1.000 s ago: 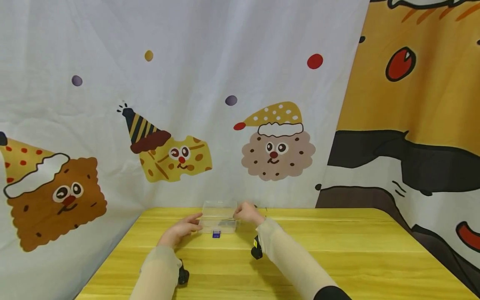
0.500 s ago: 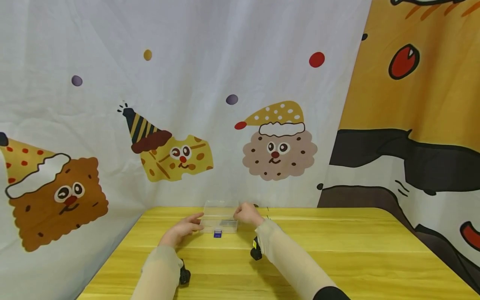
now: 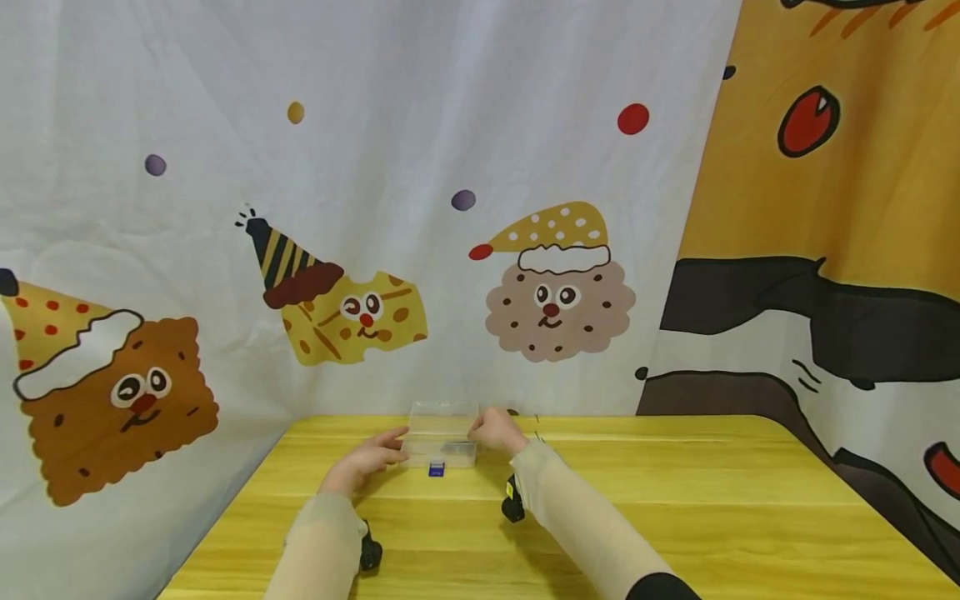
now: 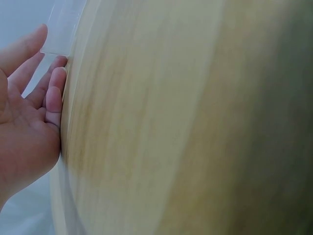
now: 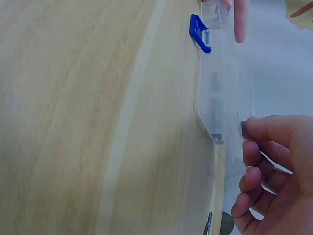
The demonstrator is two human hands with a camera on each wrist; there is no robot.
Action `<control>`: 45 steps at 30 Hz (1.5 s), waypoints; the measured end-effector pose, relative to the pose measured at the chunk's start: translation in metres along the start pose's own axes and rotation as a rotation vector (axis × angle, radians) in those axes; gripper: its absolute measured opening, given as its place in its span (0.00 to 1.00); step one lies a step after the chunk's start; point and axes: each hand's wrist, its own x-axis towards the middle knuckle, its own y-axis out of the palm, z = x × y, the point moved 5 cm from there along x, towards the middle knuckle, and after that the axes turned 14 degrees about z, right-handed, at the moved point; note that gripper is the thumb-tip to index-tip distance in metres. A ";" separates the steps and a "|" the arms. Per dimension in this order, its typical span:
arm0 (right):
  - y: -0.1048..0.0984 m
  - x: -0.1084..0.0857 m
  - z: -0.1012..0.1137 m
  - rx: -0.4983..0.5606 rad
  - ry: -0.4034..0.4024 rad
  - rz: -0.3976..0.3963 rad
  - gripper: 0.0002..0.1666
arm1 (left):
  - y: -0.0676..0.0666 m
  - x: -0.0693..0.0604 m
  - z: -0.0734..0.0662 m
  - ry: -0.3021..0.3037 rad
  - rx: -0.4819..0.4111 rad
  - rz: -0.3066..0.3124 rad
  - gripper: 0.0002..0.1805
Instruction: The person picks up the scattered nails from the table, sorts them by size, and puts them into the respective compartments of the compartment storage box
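Note:
A clear plastic box (image 3: 420,457) with its see-through lid (image 3: 442,417) raised stands at the table's far edge. Its blue latch (image 3: 437,469) hangs at the front. Inside lies a flat grey piece (image 3: 453,448), blurred through the plastic. At the box's left end is my left hand (image 3: 371,458), its fingers loosely extended against the side; the left wrist view shows the palm and the box corner (image 4: 61,34). My right hand (image 3: 498,430) is at the right end. Its thumb and forefinger pinch a small dark piece (image 5: 244,129), mostly hidden by the fingertips, over the box.
A thin dark item (image 5: 208,223) and a dark round thing (image 5: 226,223) lie right of the box, near the far edge of the wooden table (image 3: 637,500). Close behind hangs a white cartoon-print cloth (image 3: 420,167).
The grey piece, slanted up toward my right fingers a second ago, now lies flat in the box. My right hand has barely shifted, and my left hand stays by the box.

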 end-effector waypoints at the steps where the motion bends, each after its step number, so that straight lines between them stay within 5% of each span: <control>1: -0.001 -0.001 -0.001 0.000 -0.006 -0.001 0.25 | 0.001 0.001 0.000 0.001 -0.004 -0.001 0.36; 9: -0.027 -0.019 -0.010 -0.025 -0.051 -0.035 0.11 | 0.002 0.004 0.004 0.004 -0.003 0.004 0.36; 19: -0.058 -0.049 -0.027 0.041 0.000 -0.098 0.20 | -0.001 0.002 0.004 -0.011 0.010 0.045 0.37; 28: -0.057 -0.074 -0.043 0.039 -0.033 -0.126 0.05 | -0.001 0.001 0.003 -0.008 0.007 0.011 0.36; 36: -0.046 -0.085 -0.067 0.081 0.112 -0.197 0.06 | 0.000 0.001 0.003 -0.001 -0.001 0.015 0.36; 45: -0.044 -0.085 -0.073 0.032 0.141 -0.218 0.05 | 0.002 -0.002 -0.001 -0.006 -0.008 0.005 0.36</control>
